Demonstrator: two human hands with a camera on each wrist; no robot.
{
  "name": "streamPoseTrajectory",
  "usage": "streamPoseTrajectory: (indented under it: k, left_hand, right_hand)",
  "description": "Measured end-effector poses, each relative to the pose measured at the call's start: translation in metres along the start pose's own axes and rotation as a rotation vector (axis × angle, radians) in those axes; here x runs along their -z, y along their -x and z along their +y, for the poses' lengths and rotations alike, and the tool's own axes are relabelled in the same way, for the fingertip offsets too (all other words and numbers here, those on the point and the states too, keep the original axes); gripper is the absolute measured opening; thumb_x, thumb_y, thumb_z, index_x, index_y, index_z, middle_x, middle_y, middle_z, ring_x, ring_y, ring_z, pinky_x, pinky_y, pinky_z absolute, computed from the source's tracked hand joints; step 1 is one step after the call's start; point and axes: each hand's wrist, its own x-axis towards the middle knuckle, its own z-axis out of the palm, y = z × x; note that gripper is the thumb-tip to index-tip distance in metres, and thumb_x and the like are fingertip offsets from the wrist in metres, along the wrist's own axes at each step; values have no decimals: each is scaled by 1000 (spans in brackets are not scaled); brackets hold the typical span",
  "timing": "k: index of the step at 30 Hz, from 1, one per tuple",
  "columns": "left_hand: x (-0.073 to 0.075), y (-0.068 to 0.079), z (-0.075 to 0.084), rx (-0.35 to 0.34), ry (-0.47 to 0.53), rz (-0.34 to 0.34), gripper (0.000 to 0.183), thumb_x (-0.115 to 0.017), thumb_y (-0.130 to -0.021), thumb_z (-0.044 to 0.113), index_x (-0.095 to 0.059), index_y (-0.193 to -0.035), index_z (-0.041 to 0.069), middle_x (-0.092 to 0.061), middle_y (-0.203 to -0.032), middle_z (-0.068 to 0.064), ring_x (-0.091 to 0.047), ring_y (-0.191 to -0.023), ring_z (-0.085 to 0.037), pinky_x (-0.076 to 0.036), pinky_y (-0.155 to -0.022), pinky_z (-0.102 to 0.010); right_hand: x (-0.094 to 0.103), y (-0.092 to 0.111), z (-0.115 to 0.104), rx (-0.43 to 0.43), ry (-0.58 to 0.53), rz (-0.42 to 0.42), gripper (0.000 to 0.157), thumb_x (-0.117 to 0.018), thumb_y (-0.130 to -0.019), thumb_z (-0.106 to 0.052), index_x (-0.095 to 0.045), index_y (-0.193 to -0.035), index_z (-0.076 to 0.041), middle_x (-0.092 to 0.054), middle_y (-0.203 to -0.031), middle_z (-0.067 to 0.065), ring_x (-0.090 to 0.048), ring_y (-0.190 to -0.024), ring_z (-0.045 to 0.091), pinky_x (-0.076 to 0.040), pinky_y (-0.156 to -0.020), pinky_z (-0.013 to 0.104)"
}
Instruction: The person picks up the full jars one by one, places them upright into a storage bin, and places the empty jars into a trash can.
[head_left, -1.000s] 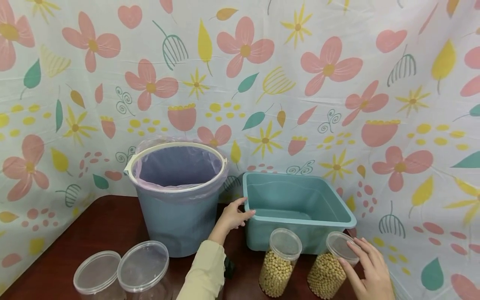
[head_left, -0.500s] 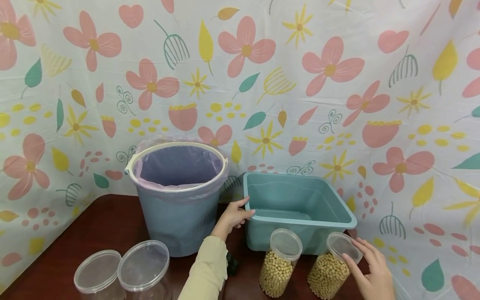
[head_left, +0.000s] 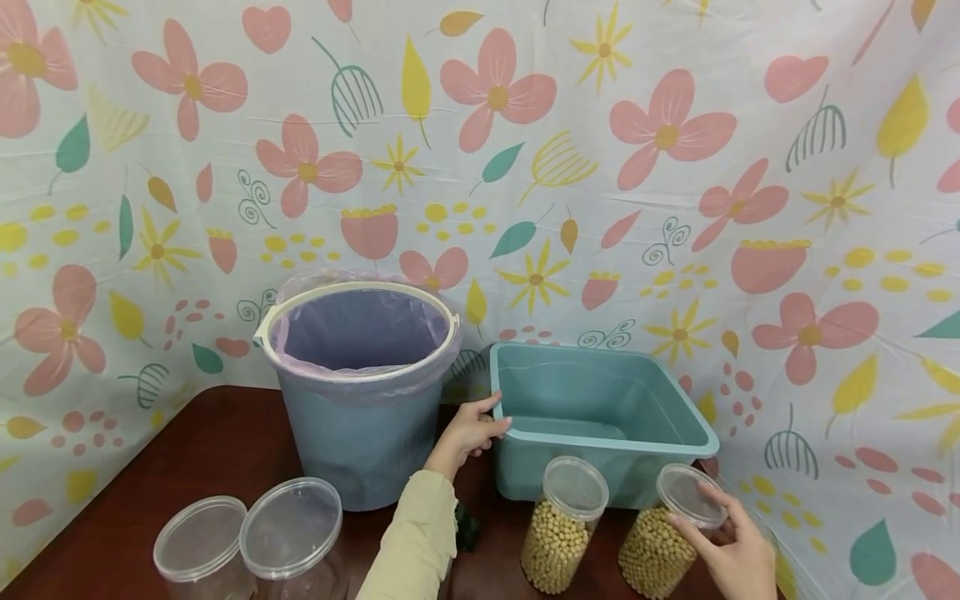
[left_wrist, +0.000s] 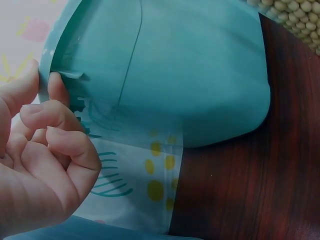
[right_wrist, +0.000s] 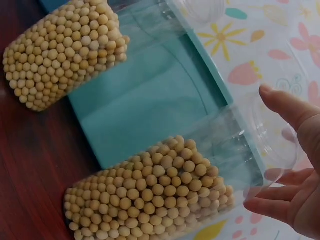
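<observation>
My left hand (head_left: 467, 433) pinches the left rim of a teal plastic basin (head_left: 600, 443). Its thumb and index finger meet at the rim in the left wrist view, the other fingers curled below. On the right, my right hand (head_left: 738, 546) has thumb and fingers around the clear lid (head_left: 684, 490) of a see-through jar (head_left: 654, 552) partly filled with round, pale soybeans (right_wrist: 155, 195). This jar stands in front of the basin. To its left stands a second lidded jar (head_left: 557, 542) of the same beans.
A blue-grey bucket (head_left: 356, 454) with a pale rim and plastic liner stands left of the basin. Two clear lidded jars (head_left: 201, 540) (head_left: 291, 527) are at the front left. A small dark object (head_left: 467, 529) lies beside my left sleeve. Patterned cloth (head_left: 480, 192) hangs behind the dark wooden table (head_left: 225, 454).
My right hand has shifted slightly left and closer around the jar's lid. My left hand keeps its hold on the basin rim. The head view has moved slightly.
</observation>
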Motion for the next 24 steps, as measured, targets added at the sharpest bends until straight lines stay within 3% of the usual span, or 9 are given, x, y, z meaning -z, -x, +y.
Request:
streamPoseTrajectory:
  k: [2,5,7,10,13,21,24]
  left_hand:
    - [1,0,0,3,-1,3,56,-60,-87,18,-36,-138,22,-49,-59,1,-24,-40,-9,-22,-40,-22]
    - [1,0,0,6,2,1,56,-60,-87,18,-36,-138,22,-49,-59,0,-23,-40,-9,-22,-40,-23]
    - [1,0,1,7,1,-4,56,-59,-87,18,-36,-138,22,-50,-60,-1,-24,-40,-10,-22,-40,-23]
    - [0,0,2,2,-9,-7,56,-59,-87,17,-36,-138,21,-50,-61,-1,-26,-40,-10,-22,-40,-23]
    - [0,0,2,9,-9,-1,56,-60,-87,17,-36,-138,21,-50,-62,-1,-27,-40,-10,-23,-40,-22]
    - [-1,1,2,16,-18,3,56,-60,-87,16,-37,-137,21,-50,-61,0,-29,-41,-10,-23,-40,-22]
    - [1,0,3,19,-19,3,56,-60,-87,17,-37,-137,23,-52,-61,0,-29,-41,-11,-23,-40,-23]
  right_hand:
    - [-2,0,-1,-40,-34,45,58,-78,-68,-25,-56,-118,-7,-60,-104,15,-54,-62,-11,-45,-52,13]
    - [-4,-1,-1,-69,-69,135,56,-82,-64,-22,-62,-114,-8,-62,-93,-8,-51,-62,-16,-43,-52,9]
    - [-5,-1,0,-70,-86,200,54,-83,-61,-20,-65,-111,-9,-56,-84,-25,-51,-58,-16,-42,-51,8]
    - [-6,0,2,-25,-102,279,52,-84,-60,-17,-67,-107,-7,-48,-72,-39,-51,-50,-12,-40,-48,7]
    - [-5,0,2,30,-80,352,49,-85,-58,-17,-69,-104,-6,-44,-66,-43,-48,-43,-10,-37,-45,6]
    - [5,-2,-7,138,-97,420,50,-86,-54,-12,-69,-102,-6,-48,-56,-37,-36,-29,3,-30,-36,11]
    - [13,-7,-13,241,-66,424,53,-87,-51,-9,-70,-101,-6,-47,-45,-26,-28,-27,4,-26,-34,14]
